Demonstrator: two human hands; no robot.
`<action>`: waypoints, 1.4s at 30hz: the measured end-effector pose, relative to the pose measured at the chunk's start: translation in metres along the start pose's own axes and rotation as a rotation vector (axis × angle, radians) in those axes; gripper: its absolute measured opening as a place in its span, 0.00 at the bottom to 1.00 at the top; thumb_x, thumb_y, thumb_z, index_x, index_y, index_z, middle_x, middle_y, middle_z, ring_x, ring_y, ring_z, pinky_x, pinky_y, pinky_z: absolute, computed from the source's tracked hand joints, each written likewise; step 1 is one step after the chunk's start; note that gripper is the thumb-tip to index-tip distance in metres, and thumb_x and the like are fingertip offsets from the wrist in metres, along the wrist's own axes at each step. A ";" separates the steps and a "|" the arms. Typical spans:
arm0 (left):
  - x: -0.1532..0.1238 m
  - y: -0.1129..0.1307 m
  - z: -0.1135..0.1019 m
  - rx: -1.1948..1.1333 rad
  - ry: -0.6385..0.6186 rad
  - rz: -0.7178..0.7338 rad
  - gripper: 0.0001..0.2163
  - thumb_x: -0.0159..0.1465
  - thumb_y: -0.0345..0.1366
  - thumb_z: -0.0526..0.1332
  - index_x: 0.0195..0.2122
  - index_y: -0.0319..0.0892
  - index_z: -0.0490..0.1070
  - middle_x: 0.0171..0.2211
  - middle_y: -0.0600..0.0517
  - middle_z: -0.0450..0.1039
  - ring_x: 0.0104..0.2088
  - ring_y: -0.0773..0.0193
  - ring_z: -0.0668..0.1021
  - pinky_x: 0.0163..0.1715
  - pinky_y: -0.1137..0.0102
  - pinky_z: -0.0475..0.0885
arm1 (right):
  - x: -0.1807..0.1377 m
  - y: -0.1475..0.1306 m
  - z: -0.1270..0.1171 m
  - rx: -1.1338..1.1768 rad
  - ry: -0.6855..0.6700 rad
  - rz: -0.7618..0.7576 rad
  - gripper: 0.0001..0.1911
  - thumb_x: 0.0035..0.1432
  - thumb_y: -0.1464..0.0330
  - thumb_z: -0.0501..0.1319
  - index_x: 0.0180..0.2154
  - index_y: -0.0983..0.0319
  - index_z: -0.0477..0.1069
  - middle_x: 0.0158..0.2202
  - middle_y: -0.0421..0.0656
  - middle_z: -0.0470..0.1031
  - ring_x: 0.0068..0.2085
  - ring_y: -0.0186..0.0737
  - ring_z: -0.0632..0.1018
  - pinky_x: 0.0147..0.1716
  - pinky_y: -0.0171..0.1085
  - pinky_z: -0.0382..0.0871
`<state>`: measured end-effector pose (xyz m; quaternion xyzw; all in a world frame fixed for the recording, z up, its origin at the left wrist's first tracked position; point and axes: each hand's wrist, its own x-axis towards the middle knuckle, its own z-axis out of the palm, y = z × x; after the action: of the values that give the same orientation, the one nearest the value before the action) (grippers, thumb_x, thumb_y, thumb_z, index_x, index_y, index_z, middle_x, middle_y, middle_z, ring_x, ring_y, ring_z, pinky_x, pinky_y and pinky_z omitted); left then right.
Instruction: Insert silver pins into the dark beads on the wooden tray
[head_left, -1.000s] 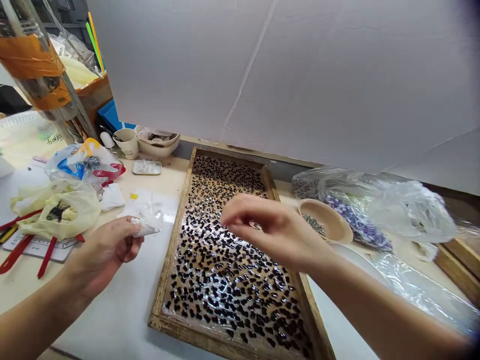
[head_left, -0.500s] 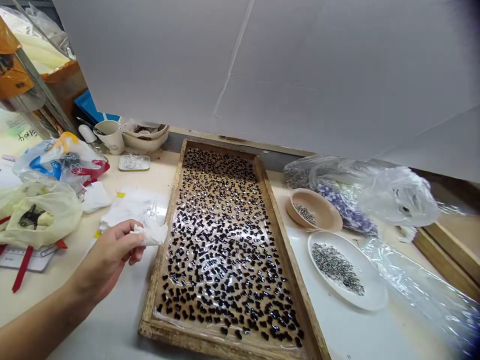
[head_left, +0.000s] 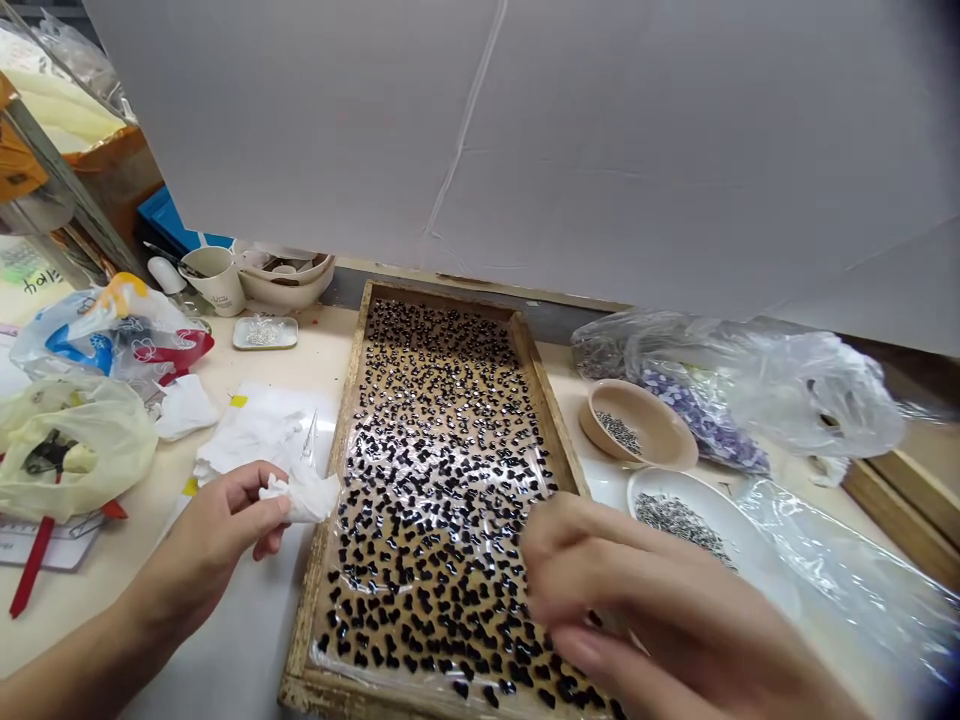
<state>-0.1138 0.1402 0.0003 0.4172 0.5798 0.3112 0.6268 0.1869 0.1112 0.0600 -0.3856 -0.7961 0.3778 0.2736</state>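
My left hand is closed on a crumpled white tissue at the left rim of a wooden tray. Many small glossy black pieces lie spread over the clear film in this tray. Over the tray's lower right part is my right hand, slightly blurred, its fingers curled in toward the thumb. I cannot make out what, if anything, they pinch. Partly behind that hand stands a white plate with a heap of small metal parts.
Right of the tray are a beige bowl with small metal parts, a bag of purple pieces and clear plastic sheeting. At left lie white tissues, plastic bags, a small dish and a cup.
My right hand has come into view from the lower right, over the tray's edge. My left hand still holds the tissue in nearly the same place.
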 end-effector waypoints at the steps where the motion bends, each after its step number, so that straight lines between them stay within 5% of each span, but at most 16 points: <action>1: 0.000 -0.001 0.000 0.008 -0.007 -0.004 0.07 0.54 0.39 0.61 0.29 0.42 0.66 0.20 0.59 0.63 0.22 0.71 0.65 0.22 0.74 0.58 | 0.019 -0.004 -0.002 -0.073 0.006 -0.017 0.08 0.60 0.73 0.52 0.33 0.57 0.67 0.30 0.41 0.69 0.31 0.34 0.72 0.28 0.33 0.67; 8: -0.006 -0.001 0.001 0.055 0.001 -0.014 0.09 0.54 0.40 0.61 0.31 0.43 0.65 0.20 0.59 0.64 0.21 0.71 0.66 0.23 0.73 0.58 | 0.038 0.040 0.023 -0.577 0.029 -0.026 0.09 0.59 0.74 0.52 0.31 0.63 0.71 0.31 0.45 0.68 0.33 0.37 0.68 0.29 0.36 0.63; 14: -0.010 0.000 0.002 0.130 0.007 -0.008 0.07 0.55 0.40 0.59 0.32 0.43 0.64 0.13 0.61 0.62 0.18 0.71 0.63 0.20 0.74 0.56 | 0.073 0.049 0.021 -0.815 -0.008 0.015 0.10 0.58 0.74 0.53 0.29 0.63 0.72 0.31 0.46 0.68 0.34 0.39 0.67 0.30 0.35 0.59; 30: -0.012 -0.001 0.003 0.148 -0.023 -0.005 0.09 0.56 0.42 0.57 0.33 0.42 0.63 0.10 0.61 0.61 0.15 0.71 0.62 0.18 0.75 0.55 | 0.110 0.052 0.037 -1.024 -0.253 0.010 0.10 0.59 0.74 0.52 0.29 0.64 0.70 0.32 0.46 0.69 0.35 0.38 0.67 0.27 0.35 0.53; 42: -0.012 0.002 0.004 0.183 -0.030 -0.009 0.09 0.56 0.42 0.56 0.33 0.42 0.63 0.10 0.61 0.62 0.15 0.71 0.62 0.19 0.75 0.56 | 0.118 0.049 0.045 -1.046 -0.284 0.038 0.10 0.58 0.75 0.53 0.29 0.64 0.71 0.31 0.46 0.70 0.33 0.38 0.68 0.26 0.34 0.55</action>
<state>-0.1117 0.1300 0.0080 0.4747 0.5981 0.2477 0.5963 0.1091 0.2111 0.0115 -0.4296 -0.9000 -0.0157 -0.0721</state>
